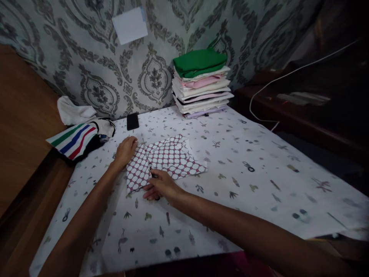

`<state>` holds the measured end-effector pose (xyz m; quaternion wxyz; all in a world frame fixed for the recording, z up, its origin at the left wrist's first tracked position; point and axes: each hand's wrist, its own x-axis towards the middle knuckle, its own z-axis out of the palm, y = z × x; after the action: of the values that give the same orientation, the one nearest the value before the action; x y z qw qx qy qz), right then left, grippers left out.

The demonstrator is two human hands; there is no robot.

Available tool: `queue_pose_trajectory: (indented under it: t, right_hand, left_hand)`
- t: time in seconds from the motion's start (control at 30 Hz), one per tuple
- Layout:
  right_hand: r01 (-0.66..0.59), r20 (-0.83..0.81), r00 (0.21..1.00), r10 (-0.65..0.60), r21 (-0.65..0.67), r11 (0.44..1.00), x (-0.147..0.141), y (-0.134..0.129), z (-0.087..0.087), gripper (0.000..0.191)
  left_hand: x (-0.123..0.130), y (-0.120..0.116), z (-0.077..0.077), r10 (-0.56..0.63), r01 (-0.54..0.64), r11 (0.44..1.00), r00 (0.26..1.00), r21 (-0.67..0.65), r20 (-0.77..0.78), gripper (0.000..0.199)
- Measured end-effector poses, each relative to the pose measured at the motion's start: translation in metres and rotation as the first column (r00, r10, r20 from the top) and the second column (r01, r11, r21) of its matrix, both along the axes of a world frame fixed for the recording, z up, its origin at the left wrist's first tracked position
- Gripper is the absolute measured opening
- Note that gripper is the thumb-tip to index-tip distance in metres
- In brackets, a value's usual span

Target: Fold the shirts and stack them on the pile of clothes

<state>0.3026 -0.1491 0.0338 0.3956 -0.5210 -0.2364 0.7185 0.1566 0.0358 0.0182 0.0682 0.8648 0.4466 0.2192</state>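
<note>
A white garment or cloth (pixel 170 156) with a dark and red lattice print lies on the table, its left part folded over into a flap. At the flap's far left corner is my left hand (pixel 126 151), fingers closed on the edge. My right hand (pixel 163 185) grips the near right edge of the flap, thumb above and the other fingers curled lower down. Part of the cloth under both hands is hidden.
Folded clothes stand in a tall stack (pixel 203 88), a green piece (pixel 200 62) on top. A black phone (pixel 133 121) lies near the wall. Crumpled clothes (pixel 83 134) are heaped at left beside a wooden panel (pixel 25 119). A white cable (pixel 252 102) hangs at right.
</note>
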Motion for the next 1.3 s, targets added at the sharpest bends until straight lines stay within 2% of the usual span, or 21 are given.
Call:
queue_pose_trajectory:
  t: [0.13,0.23,0.33,0.4,0.47,0.53,0.6,0.63,0.7,0.83,1.0,1.13,1.3]
  right_hand:
    - [-0.013,0.005,1.0,0.013,0.003,1.0,0.0,-0.002,0.001,0.047]
    - [-0.034,0.056,0.998,0.032,0.043,0.998,0.002,-0.006,-0.002,0.049]
    - [-0.094,0.187,0.98,0.064,0.159,0.983,0.011,-0.01,-0.006,0.044]
    - [-0.16,0.351,0.935,0.056,0.273,0.949,0.021,-0.005,-0.007,0.038]
    - [-0.226,0.551,0.834,-0.031,0.393,0.891,0.031,0.011,-0.005,0.03]
    - [-0.316,0.725,0.671,-0.155,0.468,0.825,0.038,0.036,-0.003,0.024]
    - [-0.411,0.835,0.502,-0.225,0.459,0.787,0.04,0.067,-0.001,0.024]
    - [-0.445,0.867,0.443,-0.227,0.433,0.784,0.04,0.082,0.0,0.025]
    - [-0.479,0.901,0.385,-0.198,0.379,0.792,0.037,0.11,-0.002,0.025]
    - [-0.503,0.928,0.345,-0.14,0.309,0.807,0.033,0.142,-0.01,0.023]
    - [-0.558,0.936,0.33,-0.12,0.296,0.775,0.031,0.151,-0.019,0.023]
    - [-0.602,0.93,0.348,-0.116,0.316,0.733,0.031,0.15,-0.019,0.022]
    - [-0.661,0.911,0.392,-0.125,0.374,0.651,0.03,0.144,-0.013,0.023]
  left_hand:
    - [-0.013,-0.025,-0.007,0.001,-0.001,1.0,0.998,-0.009,0.065,0.042]
    - [-0.015,-0.047,-0.022,-0.048,0.046,0.996,0.999,-0.071,-0.017,0.052]
    - [-0.013,-0.062,-0.035,-0.093,0.081,0.991,0.989,-0.104,-0.115,0.058]
    - [-0.012,-0.066,-0.038,-0.108,0.094,0.989,0.987,-0.115,-0.122,0.058]
    - [-0.014,-0.063,-0.036,-0.101,0.091,0.989,0.991,-0.115,-0.084,0.055]
    - [-0.016,-0.054,-0.03,-0.066,0.065,0.994,0.998,-0.092,-0.01,0.049]
    - [-0.018,-0.04,-0.023,-0.024,0.03,0.996,0.997,-0.079,0.08,0.043]
    - [-0.018,-0.032,-0.02,-0.012,0.023,0.996,0.993,-0.088,0.12,0.04]
    - [-0.016,-0.017,-0.015,-0.014,0.036,0.991,0.985,-0.13,0.17,0.035]
    - [-0.008,0.002,-0.012,-0.037,0.066,0.979,0.988,-0.193,0.15,0.029]
    - [-0.003,0.003,-0.011,-0.031,0.061,0.978,0.988,-0.201,0.149,0.021]
    - [-0.007,0.001,-0.009,-0.004,0.072,0.967,0.963,-0.243,0.27,0.018]
    - [-0.015,0.004,-0.011,0.067,0.126,0.921,0.882,-0.369,0.467,0.018]
